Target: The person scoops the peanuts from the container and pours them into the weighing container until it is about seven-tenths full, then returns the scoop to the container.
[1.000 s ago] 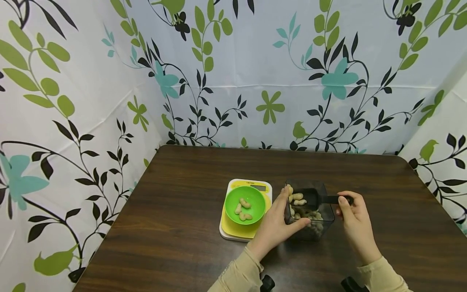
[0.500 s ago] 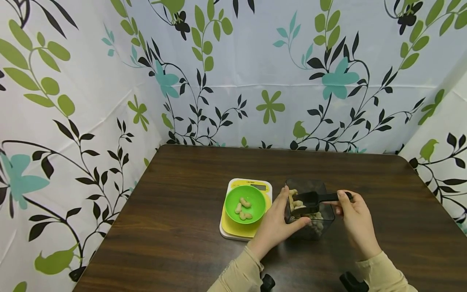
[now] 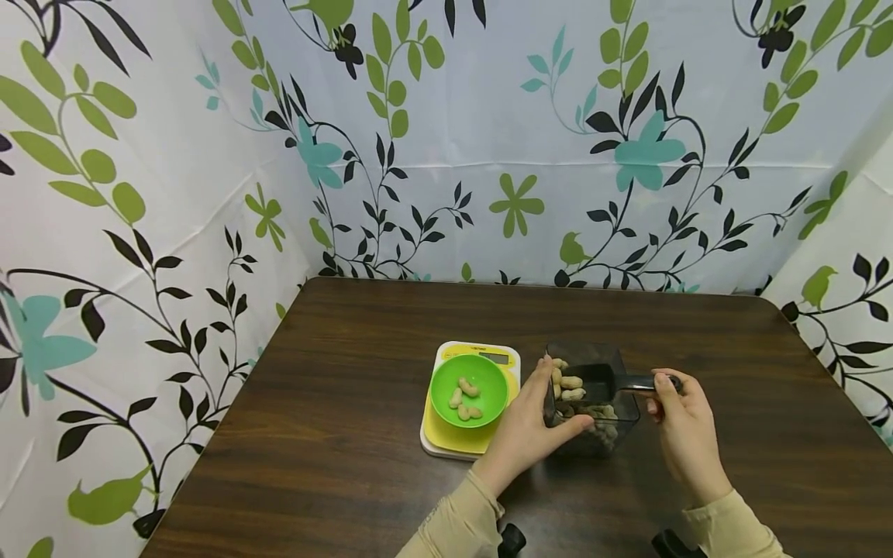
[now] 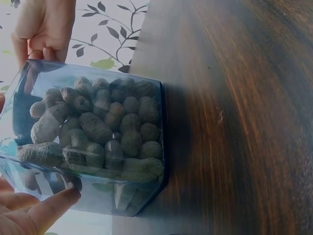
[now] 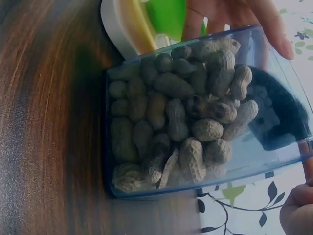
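Note:
A clear plastic container (image 3: 605,354) full of unshelled peanuts (image 3: 572,382) stands on the table. My left hand (image 3: 529,422) grips its left side, fingers along the side wall and thumb across the front rim. With my right hand (image 3: 687,430) I hold a black scoop (image 3: 596,381) by its handle, pinched between thumb and fingers. The scoop's head is inside the container, above the peanuts, with peanuts at its front edge. Through the wall in the right wrist view, the scoop (image 5: 283,115) shows as a dark shape near the opening.
Left of the container, a yellow and white kitchen scale (image 3: 443,439) carries a green bowl (image 3: 481,370) with several peanuts in it. The brown wooden table (image 3: 349,403) is backed by a leaf-patterned cloth (image 3: 481,108).
The scoop tilted in the container half a second ago and now lies level again. My right hand has shifted slightly right and down with the handle. The left hand keeps its place.

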Action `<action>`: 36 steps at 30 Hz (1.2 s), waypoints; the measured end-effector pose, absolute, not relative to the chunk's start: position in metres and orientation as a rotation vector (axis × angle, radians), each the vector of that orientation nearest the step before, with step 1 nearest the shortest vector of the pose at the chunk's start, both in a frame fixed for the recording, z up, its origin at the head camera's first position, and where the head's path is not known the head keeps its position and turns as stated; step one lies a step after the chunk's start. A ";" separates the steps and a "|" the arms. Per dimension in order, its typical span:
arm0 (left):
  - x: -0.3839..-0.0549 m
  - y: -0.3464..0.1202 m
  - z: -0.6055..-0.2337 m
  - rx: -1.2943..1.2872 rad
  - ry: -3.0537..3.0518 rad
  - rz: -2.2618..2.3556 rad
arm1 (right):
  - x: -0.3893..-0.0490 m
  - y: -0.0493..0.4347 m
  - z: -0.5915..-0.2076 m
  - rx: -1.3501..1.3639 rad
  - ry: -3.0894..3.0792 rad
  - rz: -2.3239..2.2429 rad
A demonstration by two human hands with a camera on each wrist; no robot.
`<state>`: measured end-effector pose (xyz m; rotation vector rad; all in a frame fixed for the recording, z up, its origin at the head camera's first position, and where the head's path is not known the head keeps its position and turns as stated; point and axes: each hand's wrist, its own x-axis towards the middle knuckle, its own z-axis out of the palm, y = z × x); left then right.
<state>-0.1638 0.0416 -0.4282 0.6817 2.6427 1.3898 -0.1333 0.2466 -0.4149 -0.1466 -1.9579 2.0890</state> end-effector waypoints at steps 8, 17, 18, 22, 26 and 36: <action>-0.164 0.042 -0.429 0.674 2.629 1.408 | -0.134 0.244 -0.419 -0.084 -1.761 2.190; -0.164 0.042 -0.429 0.675 2.630 1.403 | -0.136 0.248 -0.418 -0.030 -1.755 2.253; -0.164 0.042 -0.429 0.677 2.630 1.401 | -0.135 0.249 -0.418 -0.033 -1.750 2.271; -0.164 0.041 -0.430 0.686 2.629 1.405 | -0.134 0.249 -0.418 -0.018 -1.718 2.329; -0.165 0.040 -0.429 0.672 2.622 1.423 | -0.136 0.247 -0.418 -0.028 -1.741 2.340; -0.164 0.042 -0.428 0.674 2.636 1.405 | -0.137 0.243 -0.417 -0.080 -1.637 2.386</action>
